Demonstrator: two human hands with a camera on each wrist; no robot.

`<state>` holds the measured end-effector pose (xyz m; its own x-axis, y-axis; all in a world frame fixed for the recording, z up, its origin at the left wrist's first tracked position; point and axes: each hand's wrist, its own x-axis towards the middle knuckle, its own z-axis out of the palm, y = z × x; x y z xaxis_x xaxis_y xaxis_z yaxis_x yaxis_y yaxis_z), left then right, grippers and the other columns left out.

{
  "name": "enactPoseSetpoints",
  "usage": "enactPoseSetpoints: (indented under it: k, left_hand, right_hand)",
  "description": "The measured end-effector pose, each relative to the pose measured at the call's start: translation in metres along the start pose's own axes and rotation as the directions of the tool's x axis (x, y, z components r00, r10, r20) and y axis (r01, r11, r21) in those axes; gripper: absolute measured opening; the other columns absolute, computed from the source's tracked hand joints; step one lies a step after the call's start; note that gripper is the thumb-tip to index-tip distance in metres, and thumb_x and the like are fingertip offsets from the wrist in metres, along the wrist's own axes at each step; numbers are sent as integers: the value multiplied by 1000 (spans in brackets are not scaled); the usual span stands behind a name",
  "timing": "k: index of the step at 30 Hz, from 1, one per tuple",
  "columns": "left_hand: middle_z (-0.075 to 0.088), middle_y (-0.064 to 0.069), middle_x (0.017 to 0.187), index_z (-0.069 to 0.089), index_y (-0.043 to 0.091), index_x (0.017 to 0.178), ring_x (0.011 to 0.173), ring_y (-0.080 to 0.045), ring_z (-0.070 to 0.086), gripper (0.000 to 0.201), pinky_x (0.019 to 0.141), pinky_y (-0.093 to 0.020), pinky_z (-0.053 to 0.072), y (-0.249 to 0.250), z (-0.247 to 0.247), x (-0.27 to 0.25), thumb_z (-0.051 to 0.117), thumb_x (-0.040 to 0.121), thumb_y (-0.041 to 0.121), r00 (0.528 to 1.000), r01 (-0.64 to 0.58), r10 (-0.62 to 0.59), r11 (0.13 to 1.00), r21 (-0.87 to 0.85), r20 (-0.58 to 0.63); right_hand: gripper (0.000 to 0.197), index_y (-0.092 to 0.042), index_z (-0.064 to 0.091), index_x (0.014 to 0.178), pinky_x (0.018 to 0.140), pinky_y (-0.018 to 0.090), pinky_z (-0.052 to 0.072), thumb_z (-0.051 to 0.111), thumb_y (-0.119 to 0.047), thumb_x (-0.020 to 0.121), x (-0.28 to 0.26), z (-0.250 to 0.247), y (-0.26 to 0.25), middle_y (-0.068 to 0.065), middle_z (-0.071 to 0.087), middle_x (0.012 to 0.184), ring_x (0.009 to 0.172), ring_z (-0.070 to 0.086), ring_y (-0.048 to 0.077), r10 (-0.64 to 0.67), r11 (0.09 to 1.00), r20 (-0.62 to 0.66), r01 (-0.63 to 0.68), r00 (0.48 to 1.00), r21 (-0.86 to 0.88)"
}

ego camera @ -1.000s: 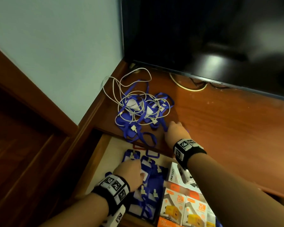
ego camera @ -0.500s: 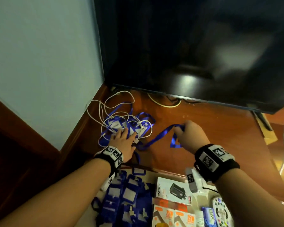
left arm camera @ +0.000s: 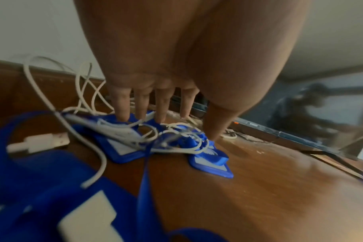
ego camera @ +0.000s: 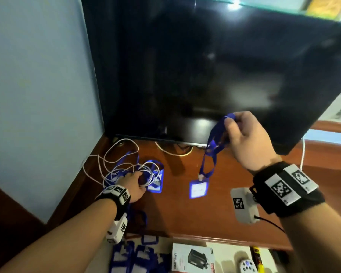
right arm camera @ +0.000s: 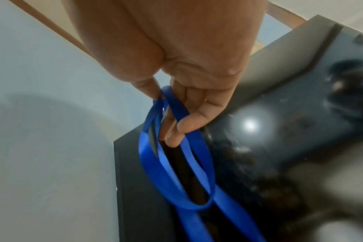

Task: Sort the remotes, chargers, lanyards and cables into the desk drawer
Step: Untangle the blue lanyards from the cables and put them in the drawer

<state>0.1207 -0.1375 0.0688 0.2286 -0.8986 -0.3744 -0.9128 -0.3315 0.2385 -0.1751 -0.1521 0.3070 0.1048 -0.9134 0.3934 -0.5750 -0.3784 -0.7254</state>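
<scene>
My right hand (ego camera: 237,127) is raised in front of the screen and pinches the strap of a blue lanyard (ego camera: 212,152) (right arm camera: 176,163); its badge holder (ego camera: 198,189) hangs just above the desktop. My left hand (ego camera: 133,182) (left arm camera: 166,114) presses straight fingers down on a tangle of white cables (ego camera: 114,166) (left arm camera: 89,104) and more blue lanyards (ego camera: 156,180) (left arm camera: 122,150) at the desk's left back corner. The open drawer (ego camera: 226,253) at the bottom edge holds blue badge holders (ego camera: 134,257), a charger box (ego camera: 193,259) and a white remote (ego camera: 247,266).
A large dark TV screen (ego camera: 205,75) stands along the back of the wooden desk (ego camera: 195,213), with a pale wall (ego camera: 37,95) on the left. A white cable (ego camera: 173,152) runs under the screen. Another white cable (ego camera: 303,152) hangs at the right.
My right hand has lifted up and to the right, pulling one lanyard free of the tangle so its badge dangles. My left hand stays pressed on the pile. The view has tilted upward.
</scene>
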Motion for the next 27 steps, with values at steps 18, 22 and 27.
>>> enactPoseSetpoints:
  k: [18, 22, 27]
  left_hand:
    - [74, -13, 94, 67, 1, 98, 76, -15, 68, 34, 78, -29, 55, 190, -87, -133, 51, 108, 28, 807, -404, 560, 292, -867, -187]
    - [74, -25, 103, 70, 2, 99, 89, -31, 67, 40, 81, -41, 56, 170, -106, -152, 42, 110, 27, 853, -150, 509, 27, -988, -116]
    - [68, -26, 107, 74, 11, 120, 85, -25, 66, 46, 79, -35, 56, 162, -121, -151, 44, 103, 40, 898, -145, 393, -163, -976, -199]
  right_hand:
    - [6, -21, 51, 103, 74, 45, 61, 54, -26, 105, 32, -76, -53, 11, 75, 98, 81, 74, 27, -160, 944, -266, 227, 951, 241]
    - [34, -13, 61, 122, 87, 25, 48, 68, -33, 96, 21, -57, 3, 7, 71, 115, 102, 69, 19, 101, 980, -134, -121, 986, -155]
    - [65, -25, 62, 130, 83, 26, 57, 62, -69, 83, -54, -3, 17, -9, 73, 115, 97, 72, 9, 118, 984, 195, -141, 974, 107]
